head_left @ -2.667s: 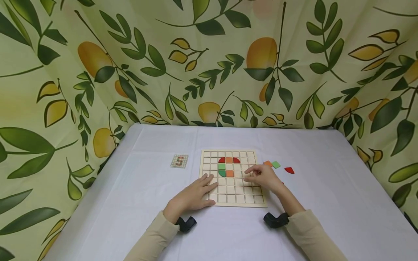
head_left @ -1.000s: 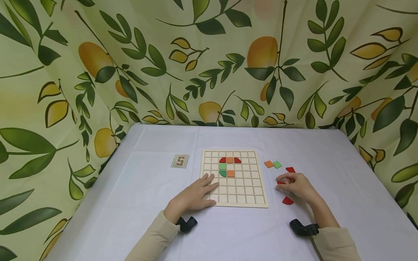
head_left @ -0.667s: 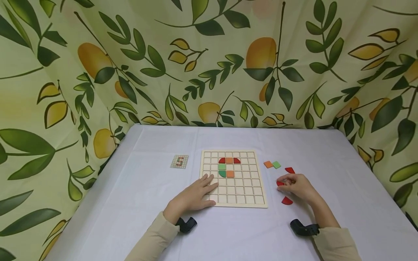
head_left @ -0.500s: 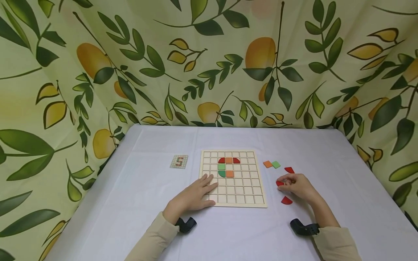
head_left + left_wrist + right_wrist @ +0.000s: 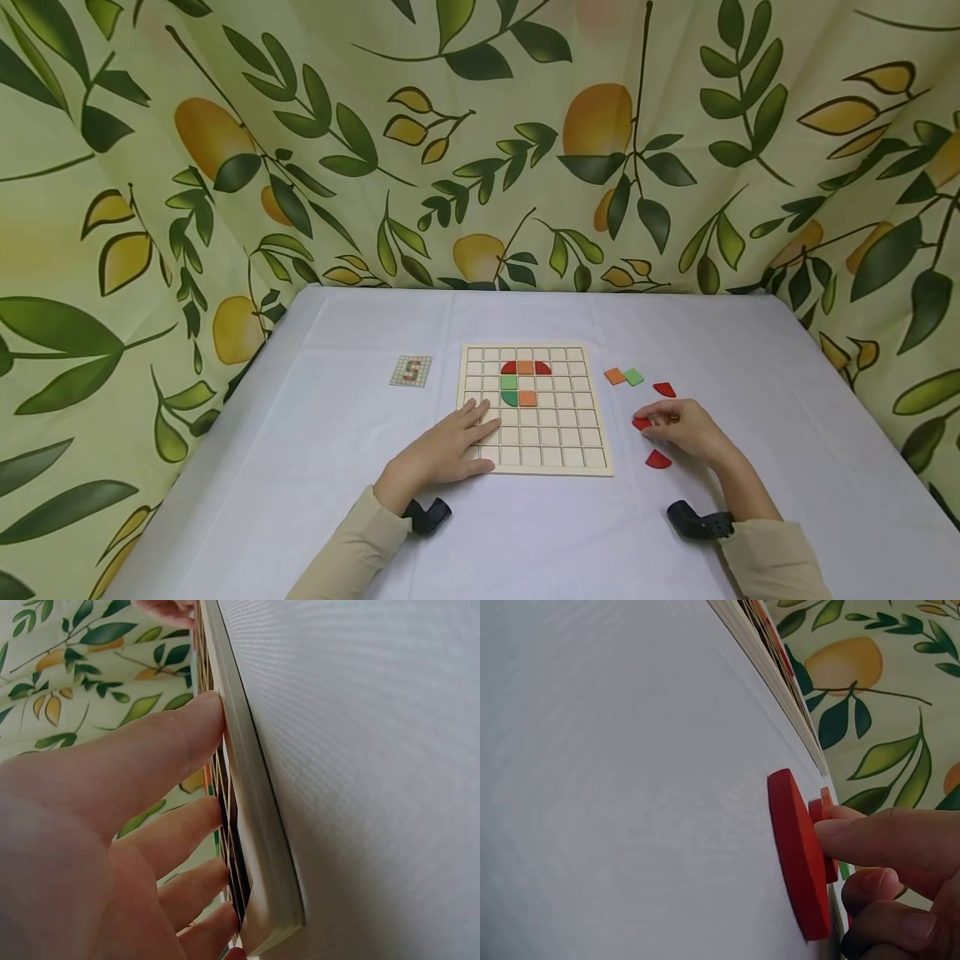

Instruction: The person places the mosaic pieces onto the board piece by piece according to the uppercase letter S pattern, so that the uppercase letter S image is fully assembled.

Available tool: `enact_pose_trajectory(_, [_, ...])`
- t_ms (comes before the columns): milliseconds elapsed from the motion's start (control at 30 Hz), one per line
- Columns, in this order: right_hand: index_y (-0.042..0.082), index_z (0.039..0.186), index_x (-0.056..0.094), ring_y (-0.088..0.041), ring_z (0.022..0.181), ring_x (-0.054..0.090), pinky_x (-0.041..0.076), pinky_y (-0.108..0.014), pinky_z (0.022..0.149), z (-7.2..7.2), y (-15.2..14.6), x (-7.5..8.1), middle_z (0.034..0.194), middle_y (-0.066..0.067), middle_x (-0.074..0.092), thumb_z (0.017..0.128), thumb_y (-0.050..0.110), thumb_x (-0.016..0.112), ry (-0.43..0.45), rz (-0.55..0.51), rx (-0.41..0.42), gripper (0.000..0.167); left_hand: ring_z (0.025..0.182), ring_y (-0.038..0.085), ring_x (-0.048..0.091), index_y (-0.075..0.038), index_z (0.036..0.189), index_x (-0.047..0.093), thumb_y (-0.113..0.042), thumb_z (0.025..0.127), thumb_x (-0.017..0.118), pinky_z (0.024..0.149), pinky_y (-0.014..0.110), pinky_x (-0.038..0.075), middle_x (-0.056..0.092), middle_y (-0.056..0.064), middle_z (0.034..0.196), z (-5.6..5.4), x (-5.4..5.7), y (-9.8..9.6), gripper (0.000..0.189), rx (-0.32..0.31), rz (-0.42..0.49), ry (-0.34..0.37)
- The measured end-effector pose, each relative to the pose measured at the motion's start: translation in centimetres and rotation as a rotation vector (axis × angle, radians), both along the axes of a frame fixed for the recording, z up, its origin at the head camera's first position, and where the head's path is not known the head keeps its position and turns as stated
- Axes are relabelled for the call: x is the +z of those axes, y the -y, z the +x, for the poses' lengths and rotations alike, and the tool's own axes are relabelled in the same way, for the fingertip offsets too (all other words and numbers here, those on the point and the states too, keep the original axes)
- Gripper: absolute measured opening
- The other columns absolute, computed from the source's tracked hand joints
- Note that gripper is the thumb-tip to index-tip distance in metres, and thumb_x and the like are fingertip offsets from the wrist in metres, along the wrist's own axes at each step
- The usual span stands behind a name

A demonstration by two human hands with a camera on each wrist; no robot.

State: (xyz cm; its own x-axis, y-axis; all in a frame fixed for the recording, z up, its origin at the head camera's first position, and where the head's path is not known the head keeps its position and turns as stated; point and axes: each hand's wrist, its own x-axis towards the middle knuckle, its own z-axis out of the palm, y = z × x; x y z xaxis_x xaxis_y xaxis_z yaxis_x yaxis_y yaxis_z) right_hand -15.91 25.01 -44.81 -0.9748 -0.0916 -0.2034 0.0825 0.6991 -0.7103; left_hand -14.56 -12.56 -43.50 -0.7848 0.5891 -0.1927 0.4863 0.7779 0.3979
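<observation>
My left hand rests with fingers spread on the left side of a wooden grid board; the left wrist view shows thumb and fingertips along its edge. Right of the board, my right hand pinches a red quarter-circle tile at the tabletop between thumb and fingers. A second red quarter-circle tile lies nearer me, large in front of the fingers in the right wrist view. Beyond the hand lies a third red tile. On the board sit red tiles, orange squares, a light green square and a dark green quarter-circle.
A loose orange square and a light green square touch at their corners right of the board. A small card printed with an S pattern on a grid lies to the left. A patterned curtain hangs behind the white-covered table.
My right hand has moved from over the board to the loose red tiles on the right and taken one between its fingers there. The left hand has stayed in place.
</observation>
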Motion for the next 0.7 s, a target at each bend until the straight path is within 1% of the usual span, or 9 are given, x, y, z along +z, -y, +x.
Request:
enact_pose_trajectory(133, [0.0, 0.108, 0.072, -0.012, 0.074, 0.042, 0.034, -0.019, 0.054, 0.0, -0.09, 0.1, 0.073, -0.001, 0.047, 0.083, 0.006, 0.068, 0.005, 0.003, 0.022, 0.026, 0.153, 0.031, 0.017, -0.017, 0.148, 0.04, -0.041, 0.093, 0.059, 0.123, 0.049, 0.024, 0.024, 0.009, 0.162, -0.07, -0.09, 0.0, 0.063, -0.002, 0.006, -0.001])
enact_pose_trajectory(233, [0.0, 0.107, 0.072, -0.012, 0.074, 0.042, 0.034, -0.019, 0.055, 0.02, -0.12, 0.24, 0.073, -0.001, 0.048, 0.083, 0.008, 0.07, 0.002, 0.007, 0.018, 0.026, 0.153, 0.031, 0.017, -0.017, 0.148, 0.04, -0.041, 0.093, 0.059, 0.123, 0.049, 0.025, 0.025, 0.009, 0.162, -0.04, -0.04, -0.02, 0.063, -0.004, 0.006, -0.004])
enact_pose_trajectory(400, [-0.001, 0.109, 0.07, -0.015, 0.073, 0.044, 0.036, -0.02, 0.055, -0.04, -0.41, 0.51, 0.069, 0.0, 0.048, 0.081, 0.014, 0.074, 0.026, 0.019, -0.033, 0.032, 0.153, 0.031, 0.017, -0.017, 0.148, 0.04, -0.04, 0.093, 0.059, 0.123, 0.049, 0.025, 0.025, 0.009, 0.162, -0.01, 0.09, -0.05, 0.062, -0.002, 0.007, -0.002])
enact_pose_trajectory(567, [-0.004, 0.107, 0.068, -0.015, 0.07, 0.044, 0.036, -0.02, 0.053, -0.07, -0.86, 0.35, 0.066, 0.0, 0.047, 0.079, 0.014, 0.075, 0.033, 0.02, -0.079, 0.034, 0.153, 0.031, 0.017, -0.017, 0.148, 0.04, -0.041, 0.093, 0.059, 0.123, 0.049, 0.025, 0.024, 0.009, 0.162, -0.01, 0.01, -0.02, 0.063, -0.002, 0.009, -0.001])
enact_pose_trajectory(700, [-0.006, 0.106, 0.067, -0.014, 0.068, 0.043, 0.036, -0.02, 0.052, -0.03, -0.95, 0.31, 0.066, 0.0, 0.046, 0.08, 0.012, 0.074, 0.013, 0.025, -0.069, 0.031, 0.153, 0.031, 0.017, -0.017, 0.148, 0.04, -0.041, 0.094, 0.058, 0.123, 0.049, 0.025, 0.025, 0.009, 0.162, 0.02, 0.0, -0.02, 0.062, -0.004, 0.007, -0.005])
